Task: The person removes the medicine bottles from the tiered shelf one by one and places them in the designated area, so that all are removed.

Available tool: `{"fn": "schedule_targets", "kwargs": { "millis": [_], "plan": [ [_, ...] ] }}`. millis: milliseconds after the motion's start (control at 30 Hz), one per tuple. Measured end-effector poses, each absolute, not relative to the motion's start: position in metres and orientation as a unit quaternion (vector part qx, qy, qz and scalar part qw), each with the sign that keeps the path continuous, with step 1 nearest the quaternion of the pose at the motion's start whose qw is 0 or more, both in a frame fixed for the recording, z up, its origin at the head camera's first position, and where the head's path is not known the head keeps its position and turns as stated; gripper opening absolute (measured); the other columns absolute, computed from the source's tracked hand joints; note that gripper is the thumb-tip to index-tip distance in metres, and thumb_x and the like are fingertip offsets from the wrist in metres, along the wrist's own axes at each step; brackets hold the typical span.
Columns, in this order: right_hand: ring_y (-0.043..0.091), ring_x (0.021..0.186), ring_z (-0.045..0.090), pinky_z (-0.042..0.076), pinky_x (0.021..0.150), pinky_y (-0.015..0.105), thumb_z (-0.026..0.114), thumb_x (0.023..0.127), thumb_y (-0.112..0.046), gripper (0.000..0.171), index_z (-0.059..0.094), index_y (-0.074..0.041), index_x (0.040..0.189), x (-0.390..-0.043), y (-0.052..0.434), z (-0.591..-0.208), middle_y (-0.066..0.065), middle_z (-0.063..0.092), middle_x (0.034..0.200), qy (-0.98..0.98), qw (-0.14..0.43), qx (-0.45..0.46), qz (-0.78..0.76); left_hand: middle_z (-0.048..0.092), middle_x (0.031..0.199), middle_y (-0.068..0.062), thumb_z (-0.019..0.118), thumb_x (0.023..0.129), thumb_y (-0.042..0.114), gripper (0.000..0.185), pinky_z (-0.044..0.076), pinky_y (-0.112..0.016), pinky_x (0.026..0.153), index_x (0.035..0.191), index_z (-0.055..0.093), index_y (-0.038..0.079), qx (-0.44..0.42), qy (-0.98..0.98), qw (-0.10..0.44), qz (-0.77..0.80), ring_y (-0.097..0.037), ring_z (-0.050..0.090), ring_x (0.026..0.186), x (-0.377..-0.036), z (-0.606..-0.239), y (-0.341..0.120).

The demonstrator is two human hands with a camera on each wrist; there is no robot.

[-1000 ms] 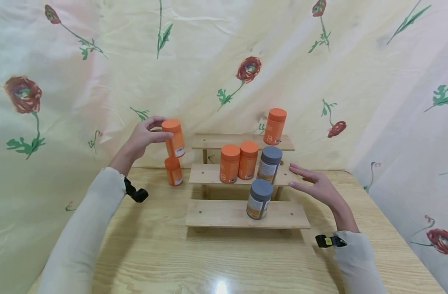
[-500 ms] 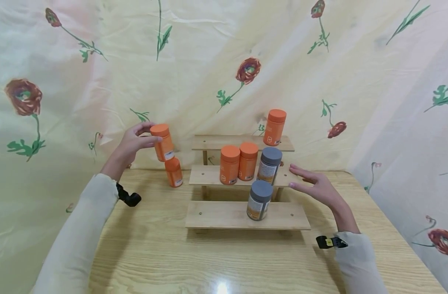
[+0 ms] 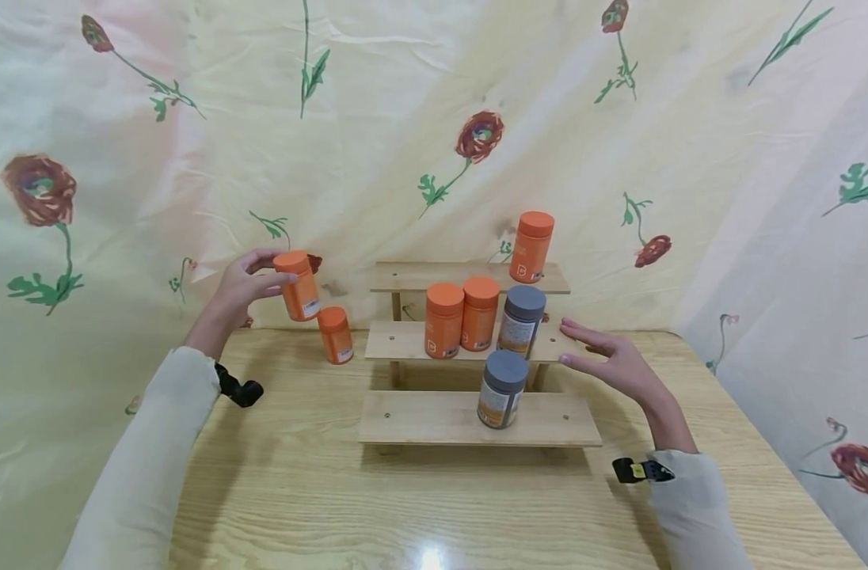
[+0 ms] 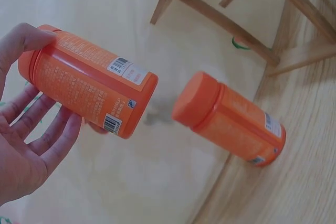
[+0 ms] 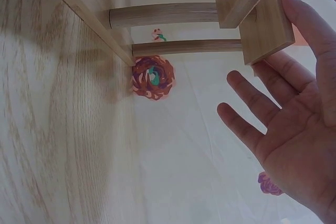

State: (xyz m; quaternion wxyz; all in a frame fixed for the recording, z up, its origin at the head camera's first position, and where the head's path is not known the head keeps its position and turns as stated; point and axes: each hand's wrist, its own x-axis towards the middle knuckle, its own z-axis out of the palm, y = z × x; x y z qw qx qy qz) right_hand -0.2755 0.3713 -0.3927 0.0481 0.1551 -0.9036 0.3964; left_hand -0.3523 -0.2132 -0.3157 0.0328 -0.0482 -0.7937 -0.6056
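My left hand (image 3: pixel 238 289) grips an orange bottle (image 4: pixel 94 80) near its lid, thumb on one side and fingers on the other, holding it up off the table. Just right of and below it, a second orange bottle (image 3: pixel 336 336) stands on the table, left of the wooden rack (image 3: pixel 405 340). My right hand (image 3: pixel 612 360) is at the rack's right end, fingers extended. In the right wrist view, its thumb and a fingertip are right at the end of a shelf board (image 5: pixel 269 30).
On the middle shelf stand two orange bottles (image 3: pixel 443 321) and a grey-lidded bottle (image 3: pixel 522 321). Another grey-lidded bottle (image 3: pixel 502 389) stands on the lowest shelf, and an orange bottle (image 3: pixel 531 247) on the top one. Flowered cloth (image 3: pixel 377 158) hangs behind.
My left hand has moved left and slightly down with the orange bottle, away from the rack and past the standing bottle. My right hand stays in place.
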Motion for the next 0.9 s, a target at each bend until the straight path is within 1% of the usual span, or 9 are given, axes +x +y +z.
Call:
{"fn": "schedule_targets", "kwargs": {
  "millis": [67,167,267,433,500,567,700,800,900],
  "plan": [
    [0.02,0.136,0.036,0.036,0.105,0.049,0.067,0.086,-0.038,0.057,0.048,-0.023,0.138,-0.276,0.372,-0.393,-0.007,0.04,0.147,-0.905,0.049,0.159,0.391,0.052,0.121,0.004,0.077,0.075,0.042,0.07,0.049,-0.042,0.095,0.133,0.046,0.018,-0.035,-0.801,0.034,-0.596,-0.012,0.059,0.103,-0.352,-0.319,-0.216],
    [0.019,0.136,0.036,0.036,0.105,0.049,0.067,0.086,-0.038,0.057,0.049,-0.023,0.138,-0.275,0.371,-0.393,-0.008,0.04,0.147,-0.905,0.048,0.16,0.392,0.052,0.122,0.003,0.077,0.073,0.043,0.072,0.046,-0.047,0.097,0.133,0.045,0.018,-0.025,-0.806,0.035,-0.591,-0.012,0.059,0.102,-0.351,-0.323,-0.22],
    [0.02,0.136,0.036,0.035,0.105,0.05,0.067,0.086,-0.037,0.057,0.049,-0.023,0.137,-0.274,0.37,-0.391,-0.007,0.04,0.147,-0.903,0.044,0.158,0.398,0.051,0.123,0.002,0.077,0.072,0.045,0.074,0.047,-0.046,0.097,0.133,0.045,0.017,-0.019,-0.813,0.035,-0.581,-0.013,0.06,0.102,-0.351,-0.328,-0.222],
    [0.024,0.138,0.033,0.033,0.106,0.053,0.067,0.086,-0.035,0.056,0.048,-0.025,0.138,-0.271,0.367,-0.383,-0.004,0.038,0.148,-0.902,0.031,0.151,0.403,0.051,0.125,0.001,0.077,0.071,0.048,0.075,0.048,-0.042,0.09,0.132,0.045,0.019,-0.012,-0.822,0.035,-0.568,-0.013,0.063,0.098,-0.352,-0.337,-0.225],
    [0.025,0.138,0.033,0.032,0.106,0.053,0.068,0.086,-0.034,0.056,0.048,-0.025,0.137,-0.27,0.365,-0.38,-0.002,0.038,0.148,-0.902,0.028,0.146,0.406,0.051,0.124,0.002,0.078,0.071,0.048,0.074,0.049,-0.039,0.089,0.131,0.045,0.019,-0.009,-0.822,0.035,-0.568,-0.012,0.063,0.097,-0.352,-0.341,-0.226],
    [0.026,0.138,0.033,0.032,0.106,0.054,0.068,0.086,-0.034,0.056,0.048,-0.024,0.137,-0.269,0.365,-0.379,-0.002,0.038,0.148,-0.901,0.027,0.145,0.408,0.052,0.122,0.001,0.079,0.072,0.044,0.073,0.051,-0.036,0.09,0.131,0.046,0.017,-0.008,-0.819,0.038,-0.573,-0.011,0.062,0.097,-0.352,-0.346,-0.226],
    [0.023,0.138,0.033,0.033,0.106,0.053,0.068,0.086,-0.036,0.054,0.048,-0.03,0.136,-0.271,0.366,-0.382,-0.005,0.038,0.148,-0.902,0.031,0.144,0.405,0.052,0.121,0.002,0.079,0.074,0.039,0.07,0.052,-0.03,0.087,0.131,0.046,0.015,-0.002,-0.819,0.036,-0.573,-0.012,0.058,0.099,-0.352,-0.358,-0.226],
    [0.021,0.137,0.035,0.034,0.105,0.052,0.067,0.086,-0.038,0.053,0.048,-0.033,0.135,-0.274,0.368,-0.386,-0.007,0.039,0.147,-0.905,0.039,0.147,0.397,0.052,0.121,0.002,0.079,0.074,0.039,0.069,0.051,-0.028,0.084,0.13,0.047,0.015,0.001,-0.82,0.038,-0.572,-0.014,0.056,0.1,-0.352,-0.366,-0.226],
    [0.021,0.137,0.035,0.035,0.104,0.051,0.067,0.085,-0.039,0.055,0.049,-0.032,0.136,-0.276,0.37,-0.39,-0.007,0.039,0.147,-0.905,0.042,0.15,0.395,0.053,0.12,0.001,0.079,0.074,0.037,0.068,0.052,-0.031,0.085,0.129,0.048,0.015,-0.002,-0.816,0.042,-0.577,-0.013,0.056,0.099,-0.352,-0.375,-0.227]
  ]
}}
